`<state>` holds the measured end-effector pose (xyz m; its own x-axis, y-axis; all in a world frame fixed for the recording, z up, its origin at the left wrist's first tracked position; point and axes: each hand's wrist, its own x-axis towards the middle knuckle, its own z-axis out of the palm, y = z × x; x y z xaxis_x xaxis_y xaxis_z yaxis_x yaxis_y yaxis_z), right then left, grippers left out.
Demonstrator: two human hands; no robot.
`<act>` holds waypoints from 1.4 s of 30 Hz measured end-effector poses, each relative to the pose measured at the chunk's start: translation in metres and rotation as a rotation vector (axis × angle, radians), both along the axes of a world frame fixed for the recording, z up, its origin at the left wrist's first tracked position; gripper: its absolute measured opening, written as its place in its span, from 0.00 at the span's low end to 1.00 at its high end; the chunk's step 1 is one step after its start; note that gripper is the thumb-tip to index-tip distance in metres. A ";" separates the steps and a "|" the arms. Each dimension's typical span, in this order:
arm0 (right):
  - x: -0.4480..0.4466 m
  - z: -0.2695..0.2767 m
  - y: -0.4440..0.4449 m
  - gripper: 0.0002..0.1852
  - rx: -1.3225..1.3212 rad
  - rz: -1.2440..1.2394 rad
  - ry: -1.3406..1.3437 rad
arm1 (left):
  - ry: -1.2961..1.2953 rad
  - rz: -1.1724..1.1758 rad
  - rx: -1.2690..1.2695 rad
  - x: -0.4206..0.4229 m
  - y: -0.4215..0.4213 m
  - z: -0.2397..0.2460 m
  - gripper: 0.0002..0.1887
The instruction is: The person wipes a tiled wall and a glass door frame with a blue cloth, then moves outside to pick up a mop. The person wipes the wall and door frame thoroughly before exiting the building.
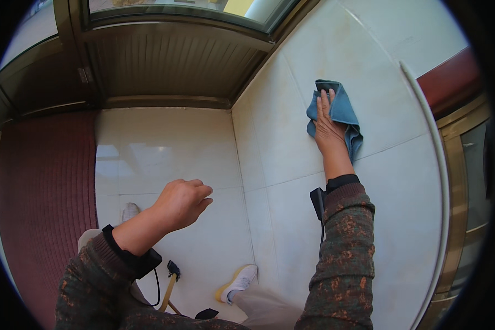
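My right hand (329,123) lies with its fingers stretched out over a blue cloth (345,108), pressing it against the pale tiled wall (297,156). One fold of the cloth stands up beside the fingers, and its lower corner hangs past my wrist. My left hand (184,202) hovers in front of me, curled into a loose fist, apart from the wall. Nothing shows in it, though its palm side is hidden. Each wrist wears a dark band with a small black box (149,262) and a cable.
A brown metal-framed glass door (177,62) stands ahead. A dark red ribbed mat (45,177) covers the floor at left. Below me are a white shoe (241,282) and a yellowish pole (168,293) with a black end. A metal-framed window or door (453,165) stands at right.
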<state>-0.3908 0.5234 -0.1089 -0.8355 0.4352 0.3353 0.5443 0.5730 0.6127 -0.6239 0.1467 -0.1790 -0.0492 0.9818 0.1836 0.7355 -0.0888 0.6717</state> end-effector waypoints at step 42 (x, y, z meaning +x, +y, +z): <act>0.083 -0.005 -0.145 0.32 0.061 -0.213 -0.480 | 0.055 -0.110 0.023 0.025 0.006 -0.014 0.09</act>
<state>-0.3075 0.3784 -0.1139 -0.7966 0.6036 -0.0331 0.2950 0.4360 0.8502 -0.5990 0.1529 -0.1931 0.0694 0.9761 0.2058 0.7559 -0.1860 0.6277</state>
